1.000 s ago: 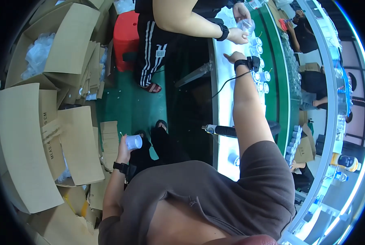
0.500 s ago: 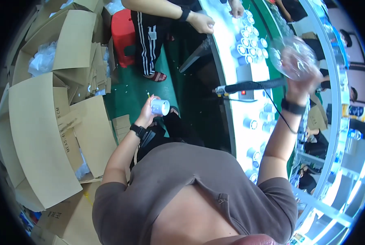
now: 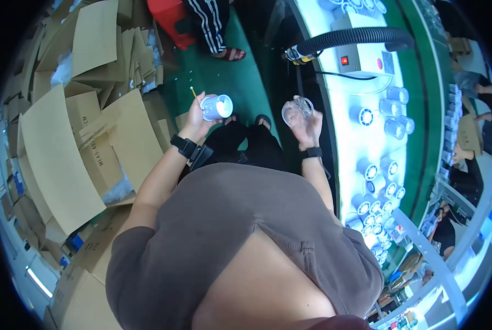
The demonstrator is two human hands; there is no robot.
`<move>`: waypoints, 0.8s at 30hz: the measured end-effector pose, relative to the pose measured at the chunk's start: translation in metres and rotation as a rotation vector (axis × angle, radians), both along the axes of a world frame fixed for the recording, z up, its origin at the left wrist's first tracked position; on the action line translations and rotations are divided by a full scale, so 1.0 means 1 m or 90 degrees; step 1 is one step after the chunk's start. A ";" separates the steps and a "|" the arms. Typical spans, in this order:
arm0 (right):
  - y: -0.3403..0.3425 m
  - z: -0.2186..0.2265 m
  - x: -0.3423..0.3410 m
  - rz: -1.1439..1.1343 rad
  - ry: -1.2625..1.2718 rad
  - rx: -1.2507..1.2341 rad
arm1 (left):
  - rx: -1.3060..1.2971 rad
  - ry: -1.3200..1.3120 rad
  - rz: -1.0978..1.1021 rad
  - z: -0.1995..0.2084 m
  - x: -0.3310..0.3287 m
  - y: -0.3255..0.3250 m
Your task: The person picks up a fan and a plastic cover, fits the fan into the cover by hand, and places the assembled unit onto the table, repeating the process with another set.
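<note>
My left hand (image 3: 195, 122) is wrapped round a white cylindrical housing (image 3: 216, 108), its round end turned to the right. A thin yellow-tipped stick (image 3: 193, 91) pokes up beside the fingers; I cannot tell whether the hand grips it. To the right, level with the housing, my right hand (image 3: 309, 131) closes on a clear plastic cup (image 3: 297, 112) with a round rim. A gap separates the cup from the housing. Both are held in front of my body, left of the white worktable (image 3: 347, 146).
Several white cylindrical units (image 3: 366, 116) stand on the lit table. A grey box (image 3: 361, 58) with a red switch and a black corrugated hose (image 3: 356, 37) sits farther along. Open cartons (image 3: 59, 165) crowd the left. Another person's leg (image 3: 208, 25) is beside a red stool (image 3: 171, 22).
My right hand has come down and left from over the table's far side, bringing the clear cup near my body. The left hand still holds the housing. My view has shifted along the table.
</note>
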State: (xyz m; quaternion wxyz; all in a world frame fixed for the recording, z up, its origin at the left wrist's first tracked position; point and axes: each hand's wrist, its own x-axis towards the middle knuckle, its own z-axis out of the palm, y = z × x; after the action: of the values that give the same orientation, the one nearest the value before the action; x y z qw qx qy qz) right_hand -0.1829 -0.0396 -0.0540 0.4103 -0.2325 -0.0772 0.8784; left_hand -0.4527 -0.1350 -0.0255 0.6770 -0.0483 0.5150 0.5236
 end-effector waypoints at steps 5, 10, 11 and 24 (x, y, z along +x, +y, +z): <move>0.074 0.055 0.020 0.095 0.275 0.259 | -0.004 0.072 0.000 -0.005 0.028 0.005; 0.065 0.174 0.010 -0.056 -0.442 0.712 | 0.043 0.137 -0.022 0.013 0.056 0.029; 0.056 0.187 -0.004 -0.015 -0.420 0.805 | 0.043 0.140 -0.020 0.009 0.054 0.028; 0.043 -0.015 -0.014 0.018 -0.039 -0.001 | -0.094 0.155 0.130 -0.010 0.026 -0.045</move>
State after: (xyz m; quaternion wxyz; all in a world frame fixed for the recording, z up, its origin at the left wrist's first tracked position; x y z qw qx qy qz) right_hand -0.1967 0.0030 -0.0688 0.3952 -0.2587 -0.0926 0.8765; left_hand -0.4264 -0.1800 -0.0351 0.5475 -0.0865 0.6225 0.5526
